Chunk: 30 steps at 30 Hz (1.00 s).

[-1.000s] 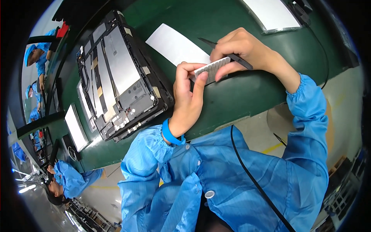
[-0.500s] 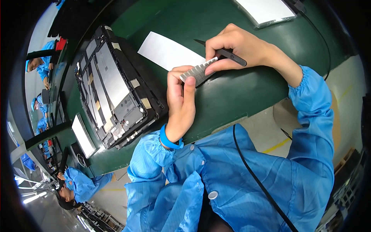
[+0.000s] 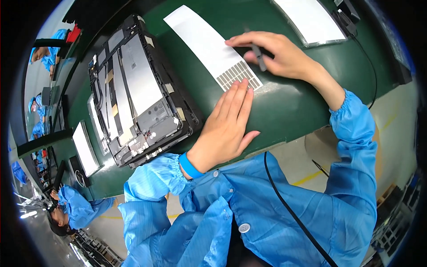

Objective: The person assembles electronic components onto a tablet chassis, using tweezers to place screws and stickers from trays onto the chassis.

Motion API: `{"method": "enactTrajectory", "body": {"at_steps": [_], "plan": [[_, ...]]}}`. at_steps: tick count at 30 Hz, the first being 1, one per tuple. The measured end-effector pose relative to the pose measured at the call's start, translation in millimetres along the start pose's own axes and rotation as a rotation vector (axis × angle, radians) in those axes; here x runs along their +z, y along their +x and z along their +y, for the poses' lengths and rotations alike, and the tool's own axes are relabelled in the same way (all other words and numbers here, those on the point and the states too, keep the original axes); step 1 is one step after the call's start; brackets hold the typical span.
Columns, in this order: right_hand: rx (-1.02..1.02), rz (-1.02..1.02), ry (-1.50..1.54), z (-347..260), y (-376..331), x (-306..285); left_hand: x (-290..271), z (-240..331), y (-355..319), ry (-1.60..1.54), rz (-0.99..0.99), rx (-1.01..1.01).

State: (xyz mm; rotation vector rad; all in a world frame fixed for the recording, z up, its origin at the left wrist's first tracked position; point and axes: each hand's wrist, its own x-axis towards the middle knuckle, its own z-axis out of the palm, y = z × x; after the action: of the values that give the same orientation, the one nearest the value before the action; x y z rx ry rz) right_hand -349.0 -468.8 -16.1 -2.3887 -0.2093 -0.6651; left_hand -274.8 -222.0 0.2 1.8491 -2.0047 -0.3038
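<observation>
A long white sheet (image 3: pixel 200 38) lies flat on the green table, with rows of small grey rectangular stickers (image 3: pixel 238 75) at its near end. My left hand (image 3: pixel 224 124) is open, fingers stretched out and fingertips resting on that sticker end. My right hand (image 3: pixel 287 55) is closed around black tweezers (image 3: pixel 259 58), their tip blurred; its index finger reaches to the sheet's right edge. Left of the sheet sits an opened laptop base (image 3: pixel 138 84) with silver battery panels, dark cables and pieces of tan tape showing. A blue band circles my left wrist.
White sheets in a clear sleeve (image 3: pixel 311 22) lie at the far right, beside a black cable (image 3: pixel 371 58). Another white-topped stack (image 3: pixel 86 149) is left of the laptop base. A black cord (image 3: pixel 284 200) hangs across my blue coat. People in blue work at the left.
The sticker sheet's near end, bent up between both hands before, now lies flat. My left hand has gone from pinching it to spreading over it. The tweezers have turned in my right hand.
</observation>
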Motion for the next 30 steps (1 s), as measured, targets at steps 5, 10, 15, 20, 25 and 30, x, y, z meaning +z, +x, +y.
{"method": "enactTrajectory", "body": {"at_steps": [5,10,15,20,25,30], "plan": [[0.389,0.132,0.427,-0.8,-4.9,-12.7,-1.7,3.6,-3.7,0.131,-0.016,-0.021],[0.556,0.013,0.503,-1.8,2.0,-11.3,-2.7,2.3,-4.9,0.208,-0.030,-0.006],[0.597,-0.067,0.639,-6.4,1.1,-14.3,1.4,5.5,-4.2,0.175,-0.023,-0.026],[0.638,-0.106,0.654,-9.3,-1.0,-16.3,3.2,11.0,-5.5,0.164,-0.037,-0.046],[0.665,-0.186,0.615,-7.6,2.3,-13.3,4.9,8.7,-5.6,0.183,-0.009,-0.034],[0.605,-0.134,0.612,-4.2,6.1,-16.0,1.3,0.0,-2.7,0.179,0.005,-0.013]]}}
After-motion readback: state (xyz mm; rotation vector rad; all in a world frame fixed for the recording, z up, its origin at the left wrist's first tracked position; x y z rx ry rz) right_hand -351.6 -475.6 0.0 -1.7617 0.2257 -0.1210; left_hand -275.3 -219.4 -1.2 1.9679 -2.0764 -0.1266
